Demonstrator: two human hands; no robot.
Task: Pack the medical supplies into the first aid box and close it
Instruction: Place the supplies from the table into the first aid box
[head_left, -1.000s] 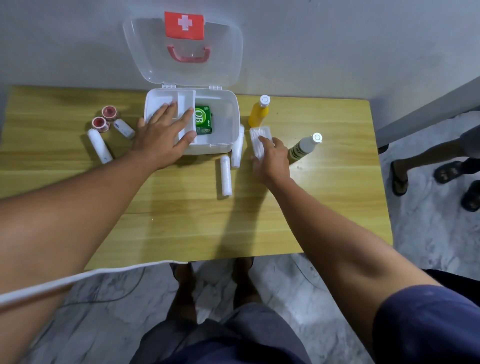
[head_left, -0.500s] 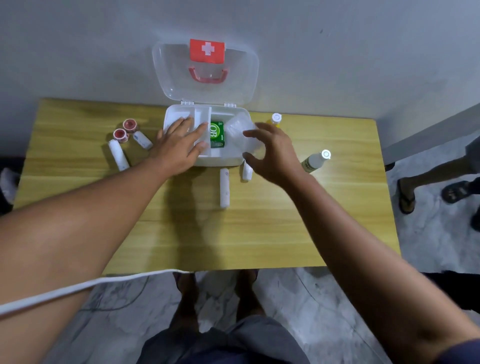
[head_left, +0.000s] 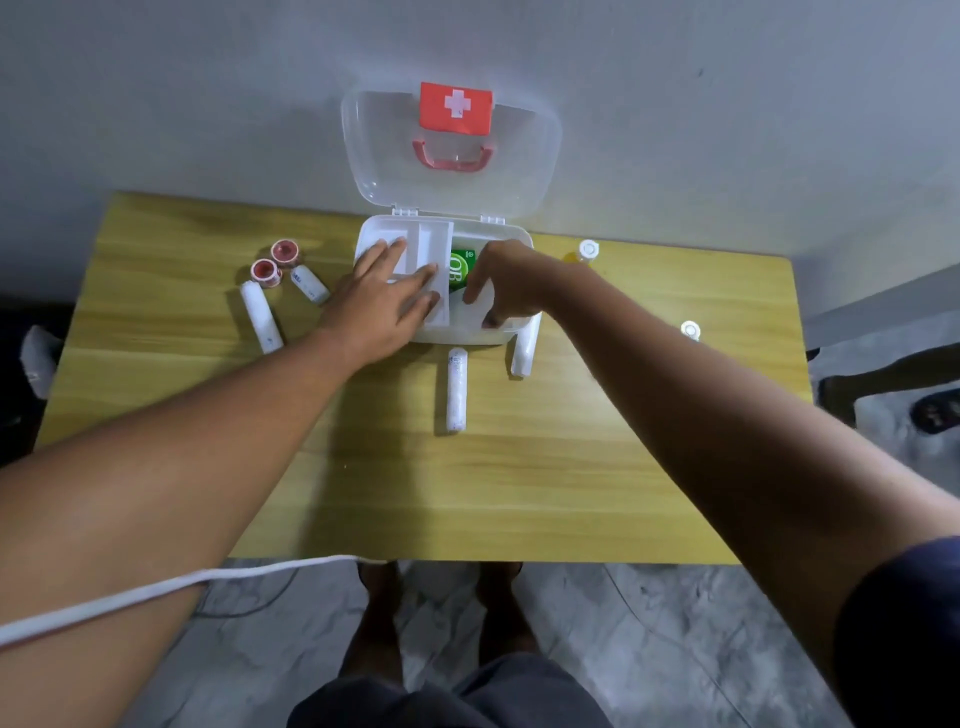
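Note:
The white first aid box (head_left: 467, 336) stands open at the table's back edge, its clear lid (head_left: 452, 171) with a red cross leaning on the wall. My left hand (head_left: 392, 299) lies flat, fingers spread, on the white inner tray (head_left: 423, 241) over the box's left half. My right hand (head_left: 506, 286) reaches down into the right compartment, fingers curled on a white gauze packet (head_left: 485, 304) that it mostly hides. A green carton (head_left: 461, 266) sits in the box beside it.
Bandage rolls lie in front of the box (head_left: 456, 389), by its right corner (head_left: 524, 348) and to its left (head_left: 261, 317), near two red tape rolls (head_left: 275, 261). A yellow bottle (head_left: 586, 252) and a white-capped bottle (head_left: 690, 330) stand behind my right arm.
My right hand lifted the white packet from the table right of the box and brought it down into the right compartment. My left hand stayed on the tray.

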